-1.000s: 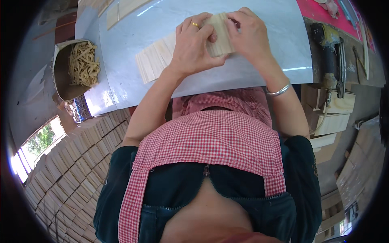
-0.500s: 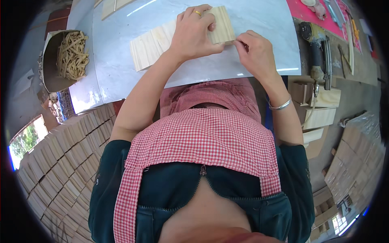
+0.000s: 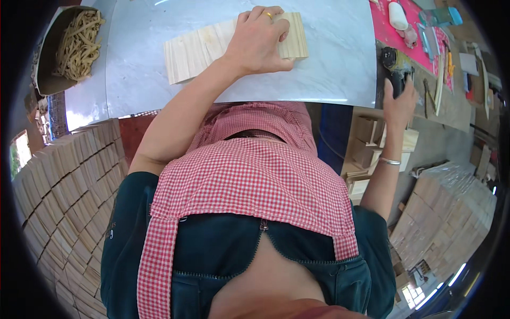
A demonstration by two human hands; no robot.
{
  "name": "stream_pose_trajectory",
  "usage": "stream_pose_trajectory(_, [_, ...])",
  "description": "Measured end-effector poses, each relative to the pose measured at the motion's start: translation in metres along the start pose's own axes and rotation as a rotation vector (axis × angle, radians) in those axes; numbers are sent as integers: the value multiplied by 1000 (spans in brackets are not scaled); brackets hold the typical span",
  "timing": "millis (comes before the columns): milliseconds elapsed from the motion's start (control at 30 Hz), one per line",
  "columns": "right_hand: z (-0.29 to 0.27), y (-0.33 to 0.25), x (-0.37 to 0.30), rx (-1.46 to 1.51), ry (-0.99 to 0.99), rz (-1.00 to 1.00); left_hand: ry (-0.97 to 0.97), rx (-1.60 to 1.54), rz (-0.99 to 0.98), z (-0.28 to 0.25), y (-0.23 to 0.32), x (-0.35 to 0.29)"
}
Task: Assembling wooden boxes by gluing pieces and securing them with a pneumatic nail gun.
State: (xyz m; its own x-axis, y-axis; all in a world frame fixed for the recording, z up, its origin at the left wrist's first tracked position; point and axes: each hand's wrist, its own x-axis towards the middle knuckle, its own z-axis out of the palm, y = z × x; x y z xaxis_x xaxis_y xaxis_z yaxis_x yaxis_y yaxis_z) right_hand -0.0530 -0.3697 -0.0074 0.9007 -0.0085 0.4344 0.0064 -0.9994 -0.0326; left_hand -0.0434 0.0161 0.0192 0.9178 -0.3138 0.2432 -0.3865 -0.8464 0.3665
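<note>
On the white, marbled tabletop [image 3: 138,58] lies a long, pale wooden board [image 3: 199,50] with visible grain. My left hand [image 3: 259,42] is closed over its right part, thumb at the near edge and fingers at the far side. Off the table's right end, my right hand [image 3: 401,103] is open with thumb and fingers apart. It is at an air nail gun [image 3: 392,57], whose dark body it partly hides. Whether the fingertips touch the tool, I cannot tell. No object shows in the right hand.
At the far left stands a bin [image 3: 48,82] of curled wood strips [image 3: 79,45]. Stacked wooden pieces [image 3: 69,186] fill the lower left. A wrapped stack [image 3: 441,207] stands at right. Upper right, a pink cloth [image 3: 385,26] bears a white bottle [image 3: 397,16] and a teal-lidded jar [image 3: 441,17].
My right hand has left the board's near right corner and moved right to the nail gun, its fingers opening. My left hand stays on the board. The view has shifted to the right.
</note>
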Motion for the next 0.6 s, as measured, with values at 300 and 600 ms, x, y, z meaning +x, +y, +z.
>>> stream_pose_trajectory(300, [17,50,29,-37,-356,93,42,-48,76,11,-4,-2])
stream_pose_trajectory(600, [-122,-75,54,462,-633,450,167,-114,156,28,-22,-4])
